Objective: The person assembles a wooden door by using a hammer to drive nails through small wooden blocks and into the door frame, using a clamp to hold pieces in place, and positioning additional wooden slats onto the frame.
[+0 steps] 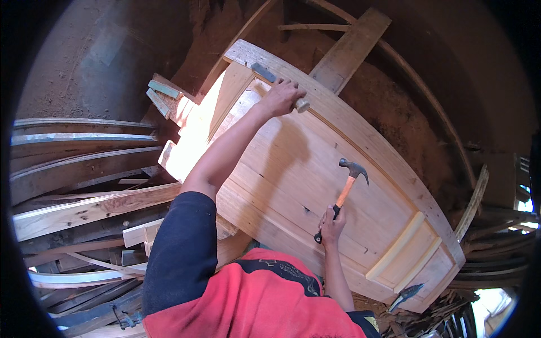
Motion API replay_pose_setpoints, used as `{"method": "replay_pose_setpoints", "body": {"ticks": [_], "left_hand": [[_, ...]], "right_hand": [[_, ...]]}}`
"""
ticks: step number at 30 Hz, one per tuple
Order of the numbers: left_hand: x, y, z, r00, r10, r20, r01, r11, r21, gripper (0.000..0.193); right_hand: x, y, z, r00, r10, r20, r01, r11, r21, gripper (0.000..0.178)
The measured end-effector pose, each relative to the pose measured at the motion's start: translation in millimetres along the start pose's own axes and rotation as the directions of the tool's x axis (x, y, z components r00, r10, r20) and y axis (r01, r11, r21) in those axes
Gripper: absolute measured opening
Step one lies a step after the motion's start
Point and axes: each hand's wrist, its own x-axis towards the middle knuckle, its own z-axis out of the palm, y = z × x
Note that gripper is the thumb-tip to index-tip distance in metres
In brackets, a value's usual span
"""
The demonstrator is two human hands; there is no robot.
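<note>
A wide panel of pale wooden boards [315,169], door-like with a raised frame along its far edge, lies flat and slightly askew in front of the person, filling the middle of the view. Two short pale battens [403,248] sit on it near its right end. It rests above a litter of loose planks [84,208] on the left, with red-brown earth [394,101] behind it and another plank [349,48] angled away at the top.

The right hand [331,221] is clenched around the lower end of a claw hammer [342,197], low on the dark grip of its orange handle. The steel head is raised clear of the boards, claw pointing right; holding so far down the handle seems meant to give the head a long swing. The head hovers over the middle of the panel, apart from the wood.

The left hand [282,97] reaches across with the arm almost straight to the far frame rail. Its fingers are closed over a pale, rounded handle end [302,105] that sticks out to the right of the fist; what tool it belongs to cannot be told. Just left of the hand a grey metal piece [262,71] lies on the rail. The hand presses at the rail, which probably steadies the piece against the panel.

A dark-handled tool [404,296] lies at the near right corner of the panel, well apart from both hands.
</note>
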Motion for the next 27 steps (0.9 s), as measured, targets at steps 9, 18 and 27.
{"method": "replay_pose_setpoints", "body": {"ticks": [9,18,27], "left_hand": [[7,-15,11,0.989,-0.049,0.141,0.068,0.989,-0.135,0.026],[2,-23,14,0.991,-0.077,0.107,0.090,0.988,-0.124,0.030],[19,-23,21,0.995,-0.073,0.067,0.082,0.988,-0.132,0.031]], "right_hand": [[17,-17,15,0.998,-0.052,0.031,0.052,0.999,-0.001,0.013],[41,-50,24,0.994,-0.109,-0.013,0.110,0.988,0.104,0.015],[94,-63,143,0.977,0.018,-0.212,0.138,0.707,0.693,0.017]]}}
